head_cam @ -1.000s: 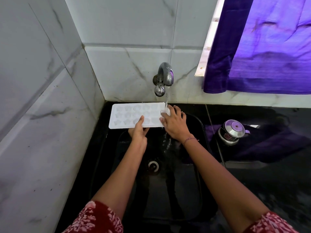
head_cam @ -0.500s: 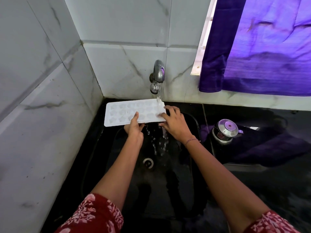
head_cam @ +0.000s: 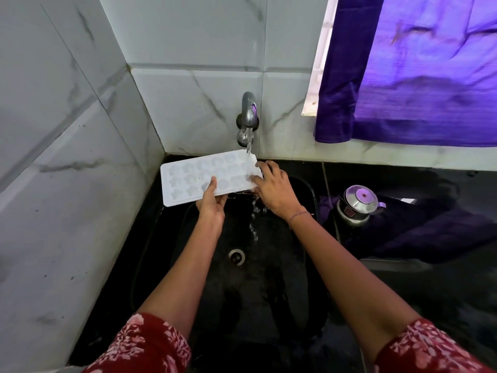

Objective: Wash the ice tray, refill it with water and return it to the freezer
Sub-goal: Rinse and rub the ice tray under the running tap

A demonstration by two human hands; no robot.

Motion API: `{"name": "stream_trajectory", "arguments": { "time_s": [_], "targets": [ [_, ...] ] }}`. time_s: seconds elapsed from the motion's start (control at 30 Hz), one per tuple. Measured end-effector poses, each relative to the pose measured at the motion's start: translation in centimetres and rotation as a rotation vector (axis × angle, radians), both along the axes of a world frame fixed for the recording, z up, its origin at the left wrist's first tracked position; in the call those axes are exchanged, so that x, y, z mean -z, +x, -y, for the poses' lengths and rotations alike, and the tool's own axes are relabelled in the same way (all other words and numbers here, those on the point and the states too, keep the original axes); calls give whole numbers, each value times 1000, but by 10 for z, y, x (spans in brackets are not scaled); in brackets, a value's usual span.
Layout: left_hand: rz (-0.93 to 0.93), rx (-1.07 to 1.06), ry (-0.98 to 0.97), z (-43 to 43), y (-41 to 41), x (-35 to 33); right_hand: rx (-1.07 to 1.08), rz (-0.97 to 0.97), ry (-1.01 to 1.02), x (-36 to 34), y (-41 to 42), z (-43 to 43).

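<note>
A white ice tray (head_cam: pixel 188 179) with star and round moulds is held over the black sink (head_cam: pixel 309 195), its right end tilted up under the running steel tap (head_cam: pixel 248 114). My left hand (head_cam: pixel 212 203) grips the tray's near long edge, thumb on top. My right hand (head_cam: pixel 274 189) holds the tray's right end, fingers spread on its surface where the stream lands. Water runs off the tray's right corner and falls toward the drain (head_cam: pixel 236 256).
White marble-look tiled walls (head_cam: pixel 67 184) close in the left and back. A steel pot with a lid (head_cam: pixel 357 201) sits on the dark counter (head_cam: pixel 430 292) to the right. A purple curtain (head_cam: pixel 416 76) hangs over the window above it.
The tray's right end has risen slightly under the tap and tilted. Water now spills off its right corner into the sink. Both hands keep their grip.
</note>
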State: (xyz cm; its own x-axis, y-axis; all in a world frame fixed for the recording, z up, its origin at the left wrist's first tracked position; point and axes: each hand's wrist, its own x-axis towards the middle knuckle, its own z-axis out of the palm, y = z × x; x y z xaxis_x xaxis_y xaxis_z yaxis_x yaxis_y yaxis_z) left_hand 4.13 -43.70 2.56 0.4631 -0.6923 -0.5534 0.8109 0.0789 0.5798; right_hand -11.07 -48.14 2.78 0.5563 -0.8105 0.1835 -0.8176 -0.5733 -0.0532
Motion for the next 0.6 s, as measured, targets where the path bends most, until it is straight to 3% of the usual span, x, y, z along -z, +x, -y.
{"name": "stream_trajectory", "arguments": {
  "time_s": [0.37,0.6],
  "targets": [
    [82,32,57,1,-1,3,55,-24,42,9,-1,-11],
    [338,49,109,-5,3,17,44,-60,164,27,8,-18]
  ]
}}
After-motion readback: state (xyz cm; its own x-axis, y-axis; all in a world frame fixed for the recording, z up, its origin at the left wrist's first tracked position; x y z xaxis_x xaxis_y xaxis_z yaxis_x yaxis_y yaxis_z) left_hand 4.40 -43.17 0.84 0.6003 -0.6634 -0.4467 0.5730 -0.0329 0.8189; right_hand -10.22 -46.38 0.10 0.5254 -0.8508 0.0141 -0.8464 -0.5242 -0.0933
